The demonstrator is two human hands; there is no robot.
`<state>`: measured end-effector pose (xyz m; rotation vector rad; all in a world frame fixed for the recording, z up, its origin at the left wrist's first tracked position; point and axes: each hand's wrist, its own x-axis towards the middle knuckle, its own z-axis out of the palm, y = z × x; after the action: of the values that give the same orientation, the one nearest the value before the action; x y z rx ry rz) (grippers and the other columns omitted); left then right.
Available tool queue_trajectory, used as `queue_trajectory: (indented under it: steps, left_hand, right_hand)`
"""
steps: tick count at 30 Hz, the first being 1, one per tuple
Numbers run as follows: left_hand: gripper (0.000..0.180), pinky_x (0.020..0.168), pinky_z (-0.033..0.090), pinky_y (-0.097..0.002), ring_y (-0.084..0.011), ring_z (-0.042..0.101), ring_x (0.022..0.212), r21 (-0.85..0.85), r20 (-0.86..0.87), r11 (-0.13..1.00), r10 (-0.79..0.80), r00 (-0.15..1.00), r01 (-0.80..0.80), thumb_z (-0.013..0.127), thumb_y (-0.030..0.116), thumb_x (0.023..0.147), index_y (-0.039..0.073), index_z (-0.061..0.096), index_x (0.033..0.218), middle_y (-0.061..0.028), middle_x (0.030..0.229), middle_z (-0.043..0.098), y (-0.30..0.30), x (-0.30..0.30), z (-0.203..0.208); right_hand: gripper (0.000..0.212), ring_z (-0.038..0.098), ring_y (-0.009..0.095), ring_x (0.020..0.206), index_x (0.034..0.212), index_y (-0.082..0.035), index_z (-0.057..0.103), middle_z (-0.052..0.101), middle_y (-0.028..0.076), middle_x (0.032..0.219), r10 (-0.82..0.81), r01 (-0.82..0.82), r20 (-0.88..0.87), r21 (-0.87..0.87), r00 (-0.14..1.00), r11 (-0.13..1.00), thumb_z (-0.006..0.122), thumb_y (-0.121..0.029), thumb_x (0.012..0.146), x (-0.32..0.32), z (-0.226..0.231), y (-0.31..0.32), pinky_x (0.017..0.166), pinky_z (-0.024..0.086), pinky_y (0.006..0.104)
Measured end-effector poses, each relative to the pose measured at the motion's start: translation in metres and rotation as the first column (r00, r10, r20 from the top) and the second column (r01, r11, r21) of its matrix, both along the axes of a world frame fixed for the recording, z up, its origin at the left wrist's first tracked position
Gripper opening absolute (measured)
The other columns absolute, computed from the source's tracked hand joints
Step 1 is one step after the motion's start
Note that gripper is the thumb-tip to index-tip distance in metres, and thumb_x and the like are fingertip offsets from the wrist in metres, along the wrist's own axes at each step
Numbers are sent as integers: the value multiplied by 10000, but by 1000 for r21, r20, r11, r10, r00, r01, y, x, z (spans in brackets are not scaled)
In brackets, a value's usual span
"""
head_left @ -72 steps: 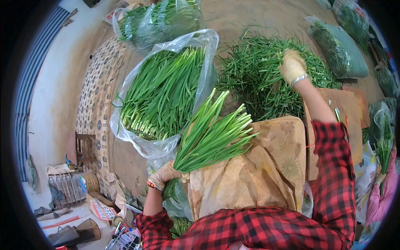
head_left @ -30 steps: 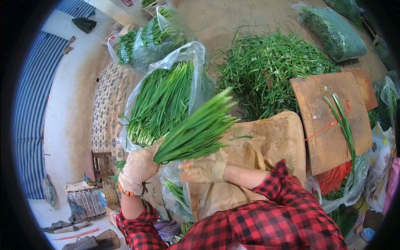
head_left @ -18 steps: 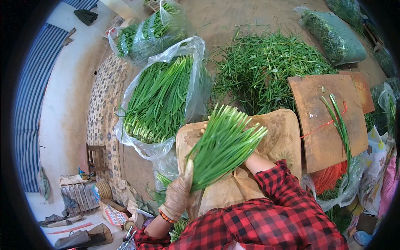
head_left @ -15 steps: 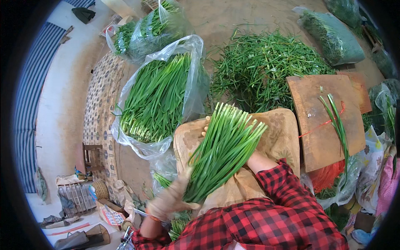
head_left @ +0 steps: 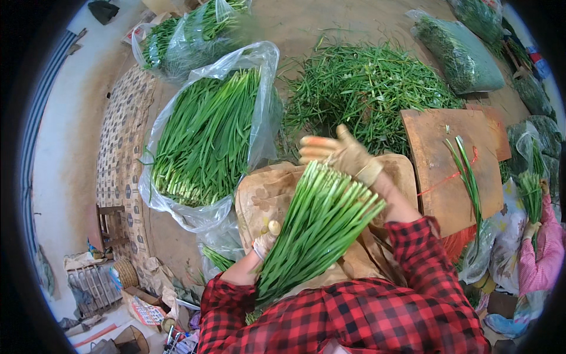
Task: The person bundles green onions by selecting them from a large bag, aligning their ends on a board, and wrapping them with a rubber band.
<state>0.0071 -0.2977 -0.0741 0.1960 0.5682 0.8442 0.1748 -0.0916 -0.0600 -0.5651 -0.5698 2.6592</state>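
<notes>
A big loose bunch of garlic chives (head_left: 318, 230) lies slanted across my lap, pale cut ends pointing away from me. My left hand (head_left: 265, 241), in a pale glove, grips its left side; the thumb shows and the fingers are hidden behind the leaves. Just beyond the cut ends is my right hand (head_left: 342, 154), also gloved, slightly blurred, with fingers stretched out and nothing held. Beneath the bunch a brown flowered cloth (head_left: 259, 194) covers my lap.
Left of me stands a clear plastic bag (head_left: 268, 76) packed with chives. A heap of loose leaves (head_left: 371, 88) lies ahead. To the right, a brown board (head_left: 436, 153) carries a few stalks and red string. At far right, a co-worker's pink sleeve (head_left: 545, 248) shows, hands on another bunch.
My right hand has come out from beneath the bunch to its far end, fingers spread. My left hand has moved up along the left side. A co-worker's hands and bunch have appeared at right.
</notes>
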Motion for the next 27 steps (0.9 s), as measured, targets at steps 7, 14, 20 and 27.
queue_trajectory:
  steps: [7, 14, 20, 27]
  left_hand:
    - [623, 943, 396, -291, -163, 487, 1084, -54, 60, 997, -57, 997, 60, 619, 370, 836, 70, 393, 1333, -63, 1225, 473, -11, -3, 1]
    - [619, 981, 393, -324, -186, 498, 1135, -88, 55, 996, -27, 998, 32, 658, 310, 816, 40, 430, 1324, -88, 1288, 487, -23, -10, 4]
    - [854, 1039, 339, -365, -228, 427, 1246, -94, -18, 994, 60, 998, -61, 750, 296, 703, 28, 329, 1396, -114, 1398, 404, -29, -4, 13]
    - [884, 1040, 338, -364, -229, 427, 1244, 12, -27, 993, 120, 992, -119, 764, 306, 681, 28, 326, 1397, -112, 1395, 407, -16, 0, 20]
  right_hand:
    - [661, 489, 245, 1193, 1385, -83, 312, 429, 143, 1360, 33, -124, -164, -583, 986, 803, 359, -557, 927, 32, -9, -1, 1011, 380, 450]
    - [444, 608, 167, 857, 1208, -44, 518, 629, 115, 1059, 146, -273, 491, 197, 859, 942, 564, -354, 894, 31, 14, -1, 740, 509, 304]
    - [287, 635, 124, 769, 965, -11, 649, 674, 84, 908, -404, 66, 345, 687, 847, 724, 574, -282, 907, 32, 50, 31, 675, 520, 269]
    - [646, 219, 282, 1381, 1282, -171, 509, 296, 97, 1468, -18, -469, 536, 723, 844, -506, 732, -265, 683, 24, 102, -65, 1093, 164, 507]
